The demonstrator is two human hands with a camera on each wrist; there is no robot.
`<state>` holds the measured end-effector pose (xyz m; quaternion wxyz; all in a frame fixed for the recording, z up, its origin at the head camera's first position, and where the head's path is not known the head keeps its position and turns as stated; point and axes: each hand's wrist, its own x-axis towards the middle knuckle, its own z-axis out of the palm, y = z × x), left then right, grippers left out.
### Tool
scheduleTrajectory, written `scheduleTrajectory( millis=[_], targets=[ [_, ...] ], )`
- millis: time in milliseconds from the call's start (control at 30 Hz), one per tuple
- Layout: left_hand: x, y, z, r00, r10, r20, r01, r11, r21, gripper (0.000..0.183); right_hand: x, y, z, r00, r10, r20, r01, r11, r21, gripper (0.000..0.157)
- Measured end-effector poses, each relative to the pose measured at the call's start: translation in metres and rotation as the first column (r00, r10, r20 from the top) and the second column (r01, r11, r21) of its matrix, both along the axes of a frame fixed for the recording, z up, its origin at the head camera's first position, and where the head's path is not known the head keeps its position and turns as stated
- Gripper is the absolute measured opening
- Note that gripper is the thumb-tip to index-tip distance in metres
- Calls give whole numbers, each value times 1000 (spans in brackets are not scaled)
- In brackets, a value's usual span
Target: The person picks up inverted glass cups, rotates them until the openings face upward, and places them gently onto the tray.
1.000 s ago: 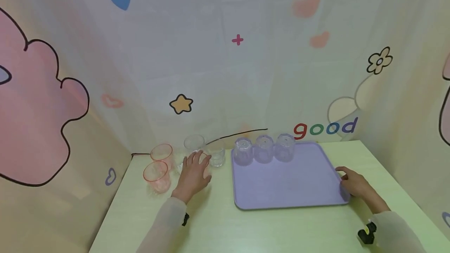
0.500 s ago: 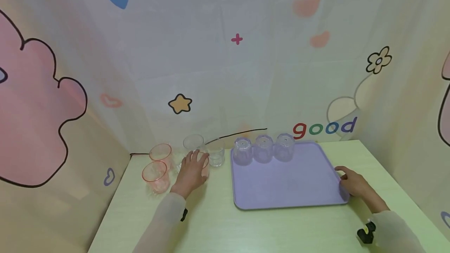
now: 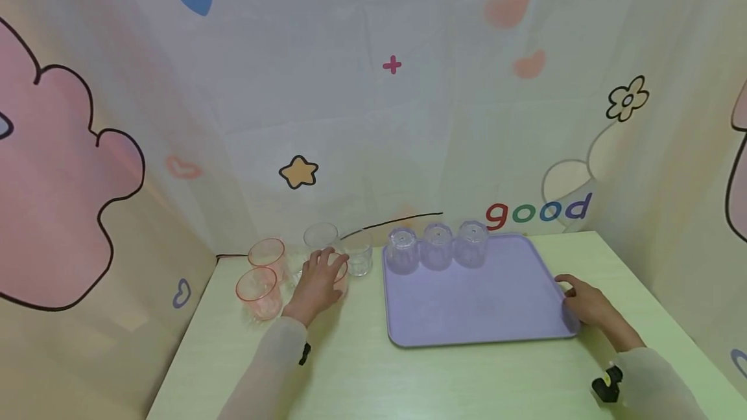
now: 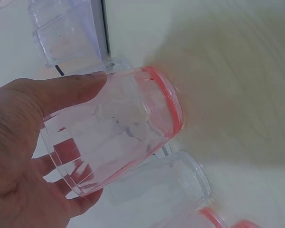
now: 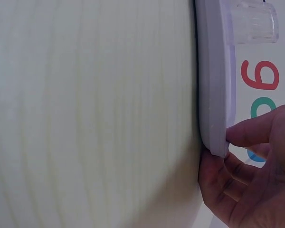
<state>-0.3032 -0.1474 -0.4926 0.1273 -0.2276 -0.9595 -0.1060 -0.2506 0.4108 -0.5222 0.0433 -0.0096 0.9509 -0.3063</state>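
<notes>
My left hand [image 3: 315, 285] holds a pink-tinted clear cup [image 4: 109, 128] with an orange-red rim. In the left wrist view the thumb lies along one side of it and fingertips show on the other. In the head view that hand hides much of the cup. My right hand [image 3: 589, 303] grips the right edge of a purple tray [image 3: 478, 306], thumb above and fingers curled underneath in the right wrist view. Three upside-down clear cups, among them a middle cup [image 3: 438, 248], stand in a row at the tray's back left.
Two pink cups, a near one [image 3: 260, 297] and a far one [image 3: 268, 258], stand upright left of my left hand. Behind it are clear cups, one at the back [image 3: 321, 238] and one to the right [image 3: 360, 258]. A patterned curtain [image 3: 350, 115] closes off the table's back.
My left thumb has drawn in slightly against the pink cup, and the left hand has shifted a little. The right hand and tray have stayed in place.
</notes>
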Motion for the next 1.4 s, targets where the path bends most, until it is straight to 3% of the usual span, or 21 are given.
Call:
scheduleTrajectory(
  millis=[533,1033,1400],
  targets=[
    [6,2,10,1000,6,-29,-5,1000,30,74,0,0,2,1000,0,-10,0,1000,-7,49],
    [24,12,32,989,-36,-146,50,994,96,73,6,-3,5,1000,-6,-27,6,1000,7,49],
    [38,20,42,974,-56,-219,100,975,197,73,8,4,8,995,-58,-79,67,992,109,51]
  ],
)
